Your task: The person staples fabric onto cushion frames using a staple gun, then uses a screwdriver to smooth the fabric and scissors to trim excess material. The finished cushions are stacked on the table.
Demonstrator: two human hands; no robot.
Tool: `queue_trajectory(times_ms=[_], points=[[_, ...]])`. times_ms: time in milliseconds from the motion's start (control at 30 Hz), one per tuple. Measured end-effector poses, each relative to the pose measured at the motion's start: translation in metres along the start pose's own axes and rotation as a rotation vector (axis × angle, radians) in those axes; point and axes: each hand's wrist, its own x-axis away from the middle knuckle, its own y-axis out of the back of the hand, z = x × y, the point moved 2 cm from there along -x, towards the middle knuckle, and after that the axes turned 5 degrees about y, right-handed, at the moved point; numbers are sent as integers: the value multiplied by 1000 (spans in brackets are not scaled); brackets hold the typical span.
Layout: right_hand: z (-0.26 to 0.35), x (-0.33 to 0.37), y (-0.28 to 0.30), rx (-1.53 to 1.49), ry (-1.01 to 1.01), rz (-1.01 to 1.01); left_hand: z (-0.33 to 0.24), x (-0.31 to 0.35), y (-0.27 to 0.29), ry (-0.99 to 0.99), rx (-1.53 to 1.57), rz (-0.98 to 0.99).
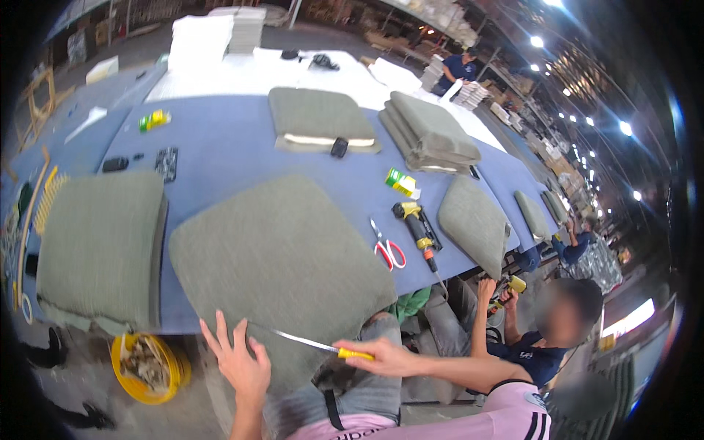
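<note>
Left of the left hand (pixel 246 368), a yellow bucket (pixel 182 370) is standing below the tabletop (pixel 220 147). That hand is resting released, fingers spreading over the near edge of a gray-green cushion (pixel 282 253). The right hand (pixel 389 358) is grasping a yellow-handled tool (pixel 326 346); red-handled scissors (pixel 397 255) are lying beyond it.

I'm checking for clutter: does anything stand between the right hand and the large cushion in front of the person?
Only the yellow-handled tool held in the right hand, which points over the near part of the cushion. Nothing else visible is in the way; the red-handled scissors lie off to the cushion's right.
</note>
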Motion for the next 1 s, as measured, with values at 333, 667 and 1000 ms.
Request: queue_trajectory(times_ms=[333,667,1000], points=[[-11,6,-53,-13,123,-188,-2,4,1,-48,-90,42],[-33,10,-70,-145,118,-246,4,8,-11,-122,-124,12],[-28,-4,-68,-539,-110,-14,7,-42,-16,-179,-80,77]])
